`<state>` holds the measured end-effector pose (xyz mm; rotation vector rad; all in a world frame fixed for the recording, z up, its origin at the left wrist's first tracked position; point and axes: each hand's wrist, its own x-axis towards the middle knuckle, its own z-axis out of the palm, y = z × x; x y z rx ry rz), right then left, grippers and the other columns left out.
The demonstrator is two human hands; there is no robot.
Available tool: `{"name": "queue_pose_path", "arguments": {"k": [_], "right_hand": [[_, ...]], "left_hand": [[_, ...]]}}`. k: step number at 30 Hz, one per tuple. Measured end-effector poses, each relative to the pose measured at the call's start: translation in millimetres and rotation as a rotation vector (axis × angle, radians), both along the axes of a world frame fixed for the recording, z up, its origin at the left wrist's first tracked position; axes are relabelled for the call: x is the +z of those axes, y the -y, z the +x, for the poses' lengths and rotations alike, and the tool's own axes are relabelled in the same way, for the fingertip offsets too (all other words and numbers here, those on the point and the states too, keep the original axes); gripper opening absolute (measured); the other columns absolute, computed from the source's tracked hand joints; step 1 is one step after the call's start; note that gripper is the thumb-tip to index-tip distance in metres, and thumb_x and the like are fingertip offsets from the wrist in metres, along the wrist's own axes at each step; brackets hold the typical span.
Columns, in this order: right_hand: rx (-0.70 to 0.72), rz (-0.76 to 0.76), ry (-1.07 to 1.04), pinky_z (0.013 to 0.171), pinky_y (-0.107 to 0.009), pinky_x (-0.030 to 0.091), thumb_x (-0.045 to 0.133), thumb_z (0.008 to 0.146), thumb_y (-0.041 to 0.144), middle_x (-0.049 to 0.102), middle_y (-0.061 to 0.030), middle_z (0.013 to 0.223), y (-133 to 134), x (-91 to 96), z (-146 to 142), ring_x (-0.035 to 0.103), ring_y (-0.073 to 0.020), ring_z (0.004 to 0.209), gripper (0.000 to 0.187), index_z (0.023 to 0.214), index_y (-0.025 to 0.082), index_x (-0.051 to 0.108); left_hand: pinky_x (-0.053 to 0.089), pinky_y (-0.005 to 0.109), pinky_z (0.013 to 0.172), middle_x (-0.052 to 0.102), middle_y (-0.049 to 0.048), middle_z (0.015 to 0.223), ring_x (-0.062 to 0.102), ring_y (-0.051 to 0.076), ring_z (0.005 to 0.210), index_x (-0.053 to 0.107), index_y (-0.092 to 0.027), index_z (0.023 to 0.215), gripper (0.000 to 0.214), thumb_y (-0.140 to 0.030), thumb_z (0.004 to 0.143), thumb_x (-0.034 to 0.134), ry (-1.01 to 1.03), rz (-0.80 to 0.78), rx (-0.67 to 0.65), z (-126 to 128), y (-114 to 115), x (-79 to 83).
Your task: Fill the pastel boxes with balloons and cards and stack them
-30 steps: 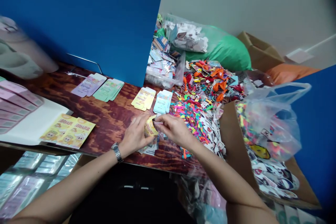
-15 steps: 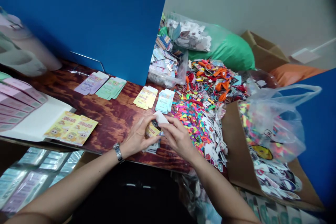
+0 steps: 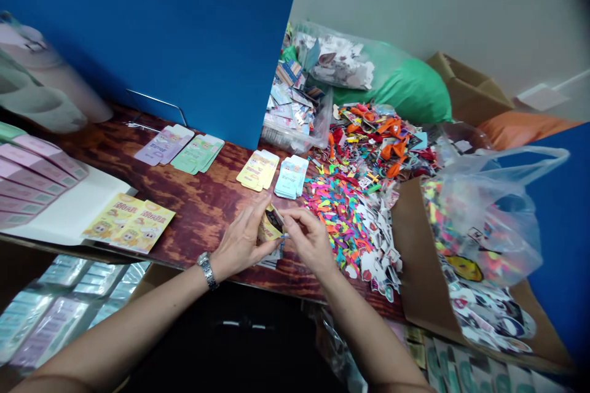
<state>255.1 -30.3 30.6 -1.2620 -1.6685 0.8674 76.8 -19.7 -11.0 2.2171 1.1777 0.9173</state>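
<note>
My left hand (image 3: 239, 244), with a metal watch on the wrist, grips a small yellow paper box (image 3: 268, 225) over the near edge of the wooden table (image 3: 203, 202). My right hand (image 3: 310, 238) pinches the box's open top, fingers closed on its flap. A few printed cards (image 3: 271, 256) lie on the table under both hands. Just right of my right hand spreads a heap of colourful small pieces (image 3: 341, 212).
Flat unfolded boxes lie in stacks: yellow (image 3: 258, 170), blue (image 3: 290, 177), green (image 3: 197, 154), purple (image 3: 163, 144), and large yellow ones (image 3: 129, 224). A cardboard box with a plastic bag (image 3: 479, 221) stands at right. A blue partition (image 3: 161, 31) rises behind.
The white flap seen raised above the box half a second ago is now folded down. My right hand's fingers have moved onto the box's top. The view shifted slightly.
</note>
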Motion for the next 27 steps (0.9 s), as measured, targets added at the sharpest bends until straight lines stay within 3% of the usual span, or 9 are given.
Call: {"name": "queue_pose_path", "arguments": {"k": [4, 10, 15, 19, 23, 27], "right_hand": [[-0.044, -0.074, 0.003, 0.076, -0.031, 0.058, 0.058, 0.092, 0.026, 0.07, -0.0056, 0.097, -1.5, -0.9, -4.0, 0.067, -0.018, 0.087, 0.016, 0.104, 0.022, 0.069], [-0.088, 0.218, 0.222, 0.093, -0.035, 0.054, 0.055, 0.094, 0.015, 0.072, -0.0056, 0.108, 10.4, -5.0, -12.5, 0.066, -0.0195, 0.103, 0.028, 0.115, 0.026, 0.068], [-0.09, 0.42, 0.293, 0.098, -0.039, 0.053, 0.047, 0.094, 0.006, 0.066, -0.0095, 0.125, 22.9, -22.3, -25.7, 0.062, -0.0213, 0.116, 0.053, 0.143, 0.025, 0.047], [0.024, 0.401, 0.304, 0.1, -0.038, 0.052, 0.044, 0.096, 0.009, 0.064, -0.0095, 0.13, 21.6, -28.5, -31.4, 0.06, -0.0212, 0.121, 0.055, 0.148, 0.024, 0.039], [0.147, 0.244, 0.32, 0.097, -0.036, 0.053, 0.047, 0.099, 0.022, 0.067, -0.0071, 0.125, -10.8, -31.1, -23.2, 0.064, -0.0206, 0.114, 0.047, 0.145, 0.025, 0.043], [0.1, 0.242, 0.584, 0.092, -0.044, 0.052, 0.05, 0.096, 0.028, 0.069, -0.0144, 0.114, -84.0, -46.8, -14.3, 0.063, -0.0281, 0.107, 0.046, 0.14, 0.016, 0.049]], "left_hand": [[0.05, 0.041, 0.093, 0.052, 0.017, 0.132, 0.054, 0.03, 0.119, 0.002, -0.023, 0.155, 0.088, -0.041, 0.09, 0.058, -0.07, -0.019, 0.018, 0.7, 0.7, 3.4], [0.037, 0.061, 0.101, 0.058, 0.0156, 0.115, 0.057, 0.032, 0.103, -0.007, -0.016, 0.154, 0.092, -0.043, 0.09, 0.053, -0.327, 0.162, 0.107, -0.2, 0.7, 2.2], [0.052, 0.04, 0.077, 0.055, 0.0146, 0.105, 0.056, 0.029, 0.093, -0.008, -0.011, 0.154, 0.093, -0.041, 0.088, 0.052, -0.375, 0.196, 0.115, -4.2, -0.6, 0.5], [0.051, 0.037, 0.072, 0.054, 0.0124, 0.104, 0.056, 0.027, 0.088, -0.008, -0.013, 0.154, 0.09, -0.04, 0.089, 0.049, -0.457, 0.144, 0.162, -15.0, 3.7, 2.8], [0.051, 0.037, 0.075, 0.053, 0.0131, 0.109, 0.056, 0.028, 0.094, -0.002, -0.016, 0.155, 0.092, -0.041, 0.085, 0.053, -0.558, 0.068, 0.204, -46.0, 13.2, 8.7], [0.05, 0.04, 0.075, 0.053, 0.0174, 0.115, 0.057, 0.03, 0.093, 0.008, -0.015, 0.155, 0.087, -0.043, 0.086, 0.052, -0.684, 0.069, 0.394, -92.3, 25.3, 10.9]]}}
